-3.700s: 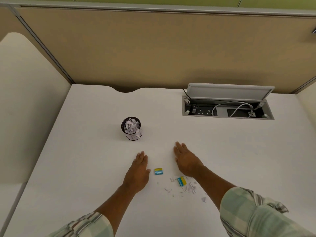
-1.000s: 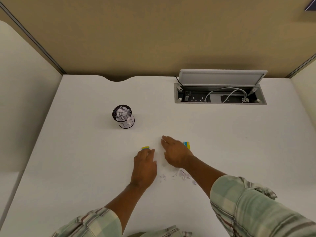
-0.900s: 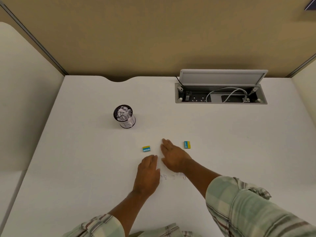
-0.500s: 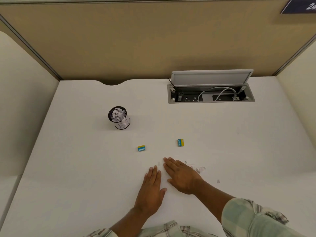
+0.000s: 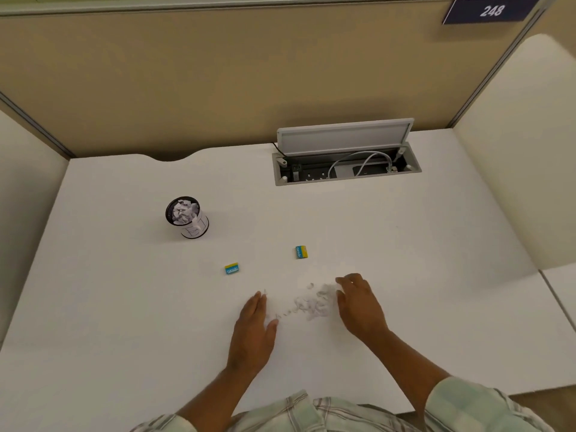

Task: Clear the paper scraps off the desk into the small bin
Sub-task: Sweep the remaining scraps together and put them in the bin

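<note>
A loose heap of small white paper scraps (image 5: 313, 302) lies on the white desk (image 5: 124, 307) between my two hands. My left hand (image 5: 254, 327) rests edge-down on the desk just left of the heap, fingers straight and together, holding nothing. My right hand (image 5: 358, 302) is cupped against the heap's right side, its curled fingertips touching the scraps. The small bin (image 5: 187, 217), a round dark-rimmed cup with a white label, stands at the far left and is heaped with crumpled white paper.
Two small blue-and-yellow erasers lie beyond the heap, one (image 5: 231, 268) to the left and one (image 5: 301, 252) to the right. An open cable box (image 5: 346, 168) with a raised lid sits at the back. Beige partitions surround the desk.
My hands have drawn apart and turned onto their edges, and the scattered scraps now sit gathered in a heap between them. The view has shifted to the left.
</note>
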The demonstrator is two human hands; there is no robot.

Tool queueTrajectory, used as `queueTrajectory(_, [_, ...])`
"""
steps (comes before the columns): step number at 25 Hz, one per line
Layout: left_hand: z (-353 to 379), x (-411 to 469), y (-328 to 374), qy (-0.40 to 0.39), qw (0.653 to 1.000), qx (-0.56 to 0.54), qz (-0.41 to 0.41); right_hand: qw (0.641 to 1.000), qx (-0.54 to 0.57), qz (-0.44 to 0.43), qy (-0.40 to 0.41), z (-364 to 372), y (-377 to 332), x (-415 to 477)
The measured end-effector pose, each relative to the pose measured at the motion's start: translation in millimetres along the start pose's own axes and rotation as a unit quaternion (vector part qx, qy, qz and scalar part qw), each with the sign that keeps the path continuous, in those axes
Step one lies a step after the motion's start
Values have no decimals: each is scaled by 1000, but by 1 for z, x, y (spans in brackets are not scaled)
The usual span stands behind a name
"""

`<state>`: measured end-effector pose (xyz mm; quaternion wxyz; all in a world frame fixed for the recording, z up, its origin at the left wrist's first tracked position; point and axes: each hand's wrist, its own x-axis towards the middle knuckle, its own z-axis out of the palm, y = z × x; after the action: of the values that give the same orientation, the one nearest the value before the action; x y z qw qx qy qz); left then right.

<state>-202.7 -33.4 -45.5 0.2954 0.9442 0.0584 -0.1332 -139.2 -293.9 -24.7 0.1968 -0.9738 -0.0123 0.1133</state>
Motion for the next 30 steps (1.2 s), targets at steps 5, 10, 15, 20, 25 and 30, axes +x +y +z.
queueTrajectory(5, [-8,26,-2,-63,997,33,5,972,-5,232,-22,-17,43,-3])
queueTrajectory(10, [3,25,6,-115,991,61,31,985,29,161,-51,-4,12,13])
queueTrajectory(15, [8,12,15,-122,992,-1,40,991,-4,48,-127,11,-37,28])
queueTrajectory(20, [-14,7,6,36,989,-115,-79,981,19,-35,-190,23,-50,28])
queueTrajectory(25, [-28,4,-13,25,980,-101,-168,984,105,9,-146,15,-35,29])
queueTrajectory(30, [-20,11,1,12,980,-100,-172,974,101,105,-172,8,-14,16])
